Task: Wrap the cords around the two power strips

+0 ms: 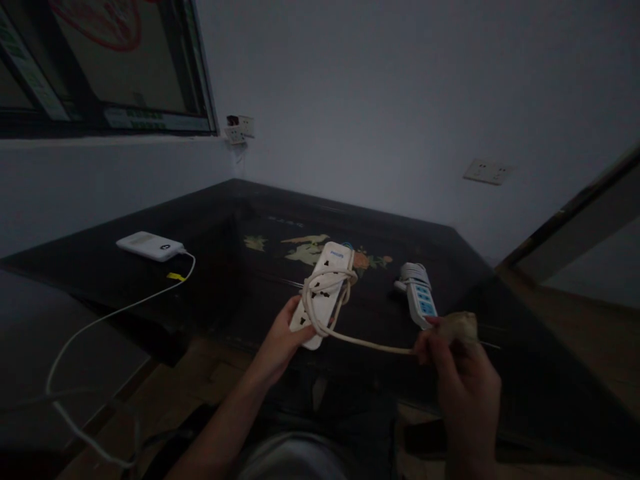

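Bare fingers of the right hand (463, 367), toward four o'clock, grip a pale plug (459, 328) and the cord (373, 345) running to the white power strip (324, 293) near the middle of the dark bench (240, 280), its lower end gripped by the left hand's (280, 343) fingers, a smaller strip (421, 300) at three o'clock.

Power strip (324, 303): showing "PHILIPS" in blue lettering, running across its far end.
Tabletop (215, 267): bearing a faint row of characters, staying too dim to read.
Window (143, 80): carrying red and green markings, none reading clearly.
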Demonstrator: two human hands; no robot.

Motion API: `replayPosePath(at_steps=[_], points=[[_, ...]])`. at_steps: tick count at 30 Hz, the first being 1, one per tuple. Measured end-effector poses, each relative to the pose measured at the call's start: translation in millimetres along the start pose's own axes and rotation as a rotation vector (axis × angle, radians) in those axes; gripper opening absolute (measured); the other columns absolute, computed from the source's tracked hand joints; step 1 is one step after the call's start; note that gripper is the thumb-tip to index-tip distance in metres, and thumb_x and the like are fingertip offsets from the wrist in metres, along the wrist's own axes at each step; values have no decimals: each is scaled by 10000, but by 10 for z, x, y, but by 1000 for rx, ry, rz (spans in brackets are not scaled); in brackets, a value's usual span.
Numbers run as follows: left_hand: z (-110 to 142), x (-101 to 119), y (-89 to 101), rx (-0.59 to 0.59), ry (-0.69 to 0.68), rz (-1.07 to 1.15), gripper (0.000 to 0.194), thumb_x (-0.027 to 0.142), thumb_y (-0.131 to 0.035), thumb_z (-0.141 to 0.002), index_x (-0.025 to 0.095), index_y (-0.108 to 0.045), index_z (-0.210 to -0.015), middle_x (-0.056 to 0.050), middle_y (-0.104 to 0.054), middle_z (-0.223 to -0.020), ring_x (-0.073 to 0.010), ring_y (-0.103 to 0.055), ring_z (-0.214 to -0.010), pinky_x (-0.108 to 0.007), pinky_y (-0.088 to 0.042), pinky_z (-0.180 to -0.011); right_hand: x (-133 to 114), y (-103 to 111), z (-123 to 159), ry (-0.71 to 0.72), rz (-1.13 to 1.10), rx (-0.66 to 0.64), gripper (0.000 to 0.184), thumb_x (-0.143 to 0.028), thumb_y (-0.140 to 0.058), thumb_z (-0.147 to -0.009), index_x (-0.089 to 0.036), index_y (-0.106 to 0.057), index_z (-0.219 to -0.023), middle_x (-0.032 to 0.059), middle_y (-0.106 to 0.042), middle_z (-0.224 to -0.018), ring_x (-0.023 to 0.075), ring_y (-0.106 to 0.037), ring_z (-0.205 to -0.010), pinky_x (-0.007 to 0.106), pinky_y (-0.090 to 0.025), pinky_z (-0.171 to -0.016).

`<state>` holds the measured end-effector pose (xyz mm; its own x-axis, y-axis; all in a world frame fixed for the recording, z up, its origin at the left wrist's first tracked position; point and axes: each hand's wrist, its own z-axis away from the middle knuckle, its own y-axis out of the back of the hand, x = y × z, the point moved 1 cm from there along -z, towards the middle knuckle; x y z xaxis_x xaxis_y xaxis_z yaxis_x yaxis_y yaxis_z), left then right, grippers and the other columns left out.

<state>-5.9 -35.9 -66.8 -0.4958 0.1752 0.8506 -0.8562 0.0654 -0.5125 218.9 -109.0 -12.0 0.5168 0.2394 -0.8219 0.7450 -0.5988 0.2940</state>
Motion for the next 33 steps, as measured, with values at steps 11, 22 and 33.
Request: replayPosePath(at_steps=[11,22,33], points=[[89,-57,17,-209,122,33,709,195,-857,-475,174,-574,-1124,-90,-654,-1066,-214,-626,-901,-285,-479,-777,-183,-126,-159,112,140,-87,185,-360,-530,-846,-189,-584,-803,5,-609,-605,121,-532,-498,212,-399,-469],[140,-41,0,-342,144,61,865,301,-882,-430,180,-535,-1212,-120,-647,-1102,-275,-604,-1013,-311,-476,-819,-194,-242,-226,219,193,-70,242,-322,-565,-817,-160,-693,-943,53,-687,-715,159,-598,-584,271,-489,-565],[78,-159,6,-116,-34,-120,698,291,-846,-517,185,-563,-1146,-76,-640,-1097,-231,-588,-981,-270,-462,-815,-139,-228,-90,236,162,-264,234,-348,-602,-810,-190,-723,-934,72,-734,-844,193,-665,-681,275,-522,-602]])
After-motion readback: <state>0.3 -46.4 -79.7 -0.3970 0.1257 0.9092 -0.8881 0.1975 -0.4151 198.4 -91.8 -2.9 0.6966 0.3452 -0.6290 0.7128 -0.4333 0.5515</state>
